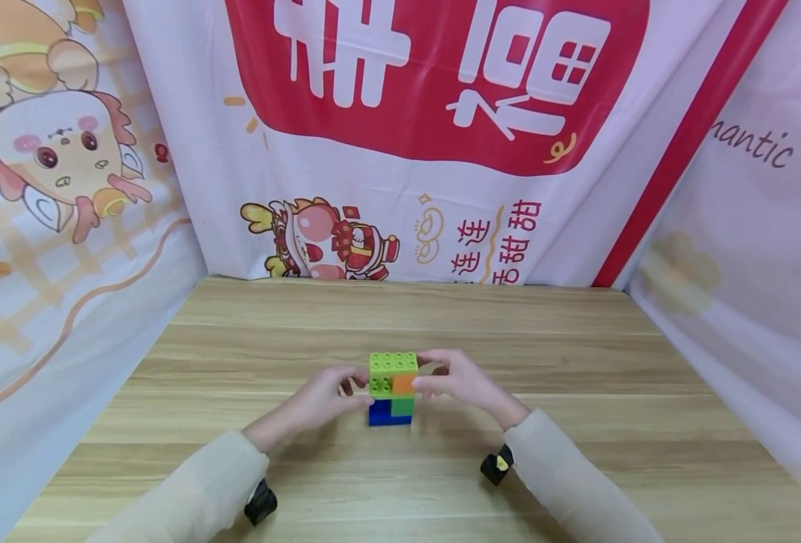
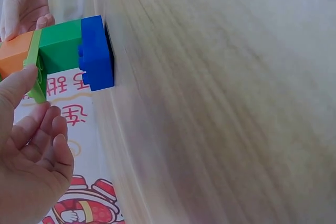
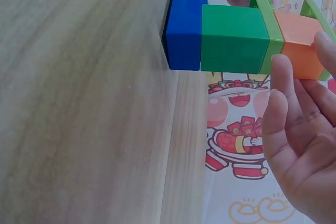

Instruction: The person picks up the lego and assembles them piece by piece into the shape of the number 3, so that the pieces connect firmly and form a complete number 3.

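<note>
A small stack of toy building bricks stands upright mid-table. Its base is a blue brick [image 1: 379, 412], with a green brick [image 2: 60, 48] on its right part. Above come a lime-green plate [image 3: 271, 40], an orange brick [image 1: 403, 385] at the right, and a studded lime-green top piece [image 1: 393, 363]. From the left, my left hand [image 1: 322, 396] pinches the overhanging end of the lower lime plate between thumb and fingers. On the other side my right hand [image 1: 461, 383] holds the stack at the orange brick, thumb in front and fingers behind.
The stack rests on a wood-grain table [image 1: 305, 324]. Printed cloth [image 1: 197, 136] hangs behind the table and along both sides. Dark wrist devices [image 1: 261, 503] sit under both light sleeves [image 1: 563, 475].
</note>
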Demonstrator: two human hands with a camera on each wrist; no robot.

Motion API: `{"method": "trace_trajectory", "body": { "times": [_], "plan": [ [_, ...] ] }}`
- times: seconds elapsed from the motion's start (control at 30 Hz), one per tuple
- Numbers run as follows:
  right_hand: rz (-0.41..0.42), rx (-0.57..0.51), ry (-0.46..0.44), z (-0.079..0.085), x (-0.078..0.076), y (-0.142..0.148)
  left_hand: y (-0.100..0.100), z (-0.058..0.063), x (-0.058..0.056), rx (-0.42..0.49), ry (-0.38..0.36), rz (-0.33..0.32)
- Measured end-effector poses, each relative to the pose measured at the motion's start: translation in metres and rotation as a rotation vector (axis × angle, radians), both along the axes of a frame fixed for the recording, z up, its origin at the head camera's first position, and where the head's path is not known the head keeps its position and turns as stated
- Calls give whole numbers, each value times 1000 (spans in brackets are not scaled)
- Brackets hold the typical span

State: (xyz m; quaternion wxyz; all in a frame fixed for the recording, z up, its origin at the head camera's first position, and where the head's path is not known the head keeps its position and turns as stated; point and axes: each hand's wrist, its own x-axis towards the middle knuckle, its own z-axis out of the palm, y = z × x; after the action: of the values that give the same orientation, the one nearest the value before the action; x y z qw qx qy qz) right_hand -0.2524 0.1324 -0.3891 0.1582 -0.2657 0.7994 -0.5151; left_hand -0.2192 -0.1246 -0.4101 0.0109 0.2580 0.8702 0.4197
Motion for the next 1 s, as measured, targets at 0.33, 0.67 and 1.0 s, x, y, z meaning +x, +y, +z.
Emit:
{"method": "trace_trajectory", "body": {
  "times": [0.33, 0.67, 1.0],
  "plan": [
    [-8, 30, -17, 10, -10, -7, -2, 4, -12, -27, -54, 42],
    [5, 17, 13, 13, -21, -15, 1, 4, -25, -31, -176, 80],
    [-57, 52, -67, -12, -44, -24, 4, -1, -36, -10, -308, 104]
  ]
}}
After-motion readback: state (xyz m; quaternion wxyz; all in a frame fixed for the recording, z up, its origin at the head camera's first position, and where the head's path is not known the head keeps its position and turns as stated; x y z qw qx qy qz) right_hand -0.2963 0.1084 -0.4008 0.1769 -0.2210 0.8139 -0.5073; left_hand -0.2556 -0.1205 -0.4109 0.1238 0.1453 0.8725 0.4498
